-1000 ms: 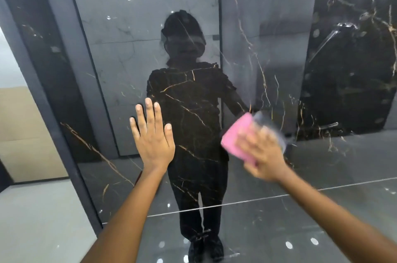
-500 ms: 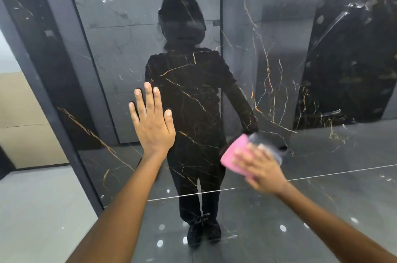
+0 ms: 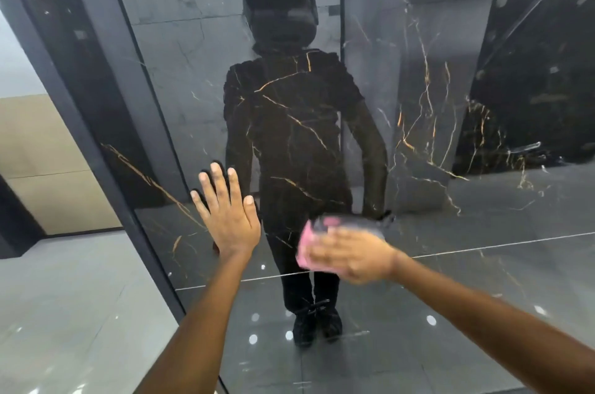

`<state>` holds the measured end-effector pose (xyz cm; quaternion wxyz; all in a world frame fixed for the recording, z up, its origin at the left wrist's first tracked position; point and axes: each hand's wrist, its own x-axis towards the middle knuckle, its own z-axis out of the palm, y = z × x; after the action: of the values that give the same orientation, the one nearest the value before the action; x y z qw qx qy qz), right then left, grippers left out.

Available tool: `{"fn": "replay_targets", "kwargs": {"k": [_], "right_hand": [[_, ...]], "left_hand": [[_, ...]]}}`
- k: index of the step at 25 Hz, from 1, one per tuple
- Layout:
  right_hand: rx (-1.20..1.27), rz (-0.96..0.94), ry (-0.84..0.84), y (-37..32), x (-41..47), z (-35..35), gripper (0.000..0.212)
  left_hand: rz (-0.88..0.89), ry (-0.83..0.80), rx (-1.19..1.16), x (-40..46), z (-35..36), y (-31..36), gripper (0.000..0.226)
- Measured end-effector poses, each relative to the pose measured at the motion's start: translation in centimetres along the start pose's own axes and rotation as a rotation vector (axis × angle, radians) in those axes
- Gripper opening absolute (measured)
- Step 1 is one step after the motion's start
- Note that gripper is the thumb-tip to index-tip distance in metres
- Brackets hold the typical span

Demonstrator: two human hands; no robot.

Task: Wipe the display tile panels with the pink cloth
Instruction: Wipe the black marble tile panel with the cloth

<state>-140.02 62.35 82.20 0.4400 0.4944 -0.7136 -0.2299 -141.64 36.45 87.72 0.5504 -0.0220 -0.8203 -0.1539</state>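
Note:
A glossy black marble display tile panel [image 3: 425,110] with gold veins stands upright in front of me and mirrors my dark figure. My left hand [image 3: 227,216] lies flat on it, fingers spread and pointing up, left of centre. Lower and to the right, my right hand [image 3: 351,257] presses the pink cloth [image 3: 304,244] against the panel with fingers stretched leftward. The hand is motion-blurred. Only the cloth's left and top edges show past the fingers; the rest is hidden under the palm.
The panel's dark frame edge [image 3: 106,142] runs diagonally down the left side. Beyond it lie a grey tiled floor [image 3: 64,303] and a beige wall [image 3: 42,152]. Reflected grey slabs and ceiling lights show across the panel.
My right hand has slid the pink cloth down and to the left across the panel. My left hand stays flat at about the same spot. The view has tilted downward.

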Motion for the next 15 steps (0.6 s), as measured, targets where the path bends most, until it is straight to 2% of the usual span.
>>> {"fn": "replay_targets", "kwargs": {"k": [1,2,3,4,6,7,8,9,10,12,13,14,15], "right_hand": [[-0.022,-0.112,-0.116,-1.9,-2.5,0.6,0.064],[-0.007,-0.124,-0.153,-2.2,-4.3,0.6,0.059],[0.024,-0.054,-0.064,-0.7,-4.9,0.0,0.047],[0.062,0.098,0.066,1.8,-4.3,-1.4,0.033],[0.118,0.501,0.392,7.9,0.0,-5.0,0.029],[0.123,0.665,0.457,9.9,2.8,-6.1,0.033],[0.122,0.734,0.481,10.1,5.3,-6.2,0.039],[0.092,0.683,0.469,8.4,7.0,-5.0,0.043],[0.083,0.526,0.387,5.0,7.2,-2.8,0.047],[0.085,0.103,0.096,-3.6,4.1,1.2,0.06],[0.037,-0.045,-0.05,-5.8,1.5,1.9,0.065],[0.014,-0.124,-0.101,-5.8,-0.6,2.0,0.062],[0.014,-0.151,-0.05,-4.3,-2.0,1.6,0.052]], "left_hand": [[0.008,0.016,0.003,0.0,0.0,0.0,0.057],[0.012,0.032,0.004,-0.4,0.1,-0.1,0.057],[0.013,0.049,0.006,-0.9,0.2,-0.3,0.058],[0.016,0.062,0.005,-1.0,0.3,-0.4,0.058],[0.03,0.068,-0.031,-0.5,0.7,-0.6,0.058],[0.037,0.061,-0.049,-0.2,0.8,-0.7,0.057],[0.046,0.056,-0.062,-0.1,0.9,-0.8,0.056],[0.053,0.057,-0.079,-0.2,0.9,-0.8,0.055],[0.056,0.056,-0.105,-0.4,0.8,-0.8,0.055],[0.056,0.054,-0.125,-0.9,0.7,-0.9,0.054],[0.051,0.054,-0.115,-1.1,0.7,-0.9,0.054],[0.042,0.057,-0.1,-1.1,0.7,-1.0,0.054],[0.031,0.059,-0.084,-1.1,0.7,-1.0,0.054]]}}
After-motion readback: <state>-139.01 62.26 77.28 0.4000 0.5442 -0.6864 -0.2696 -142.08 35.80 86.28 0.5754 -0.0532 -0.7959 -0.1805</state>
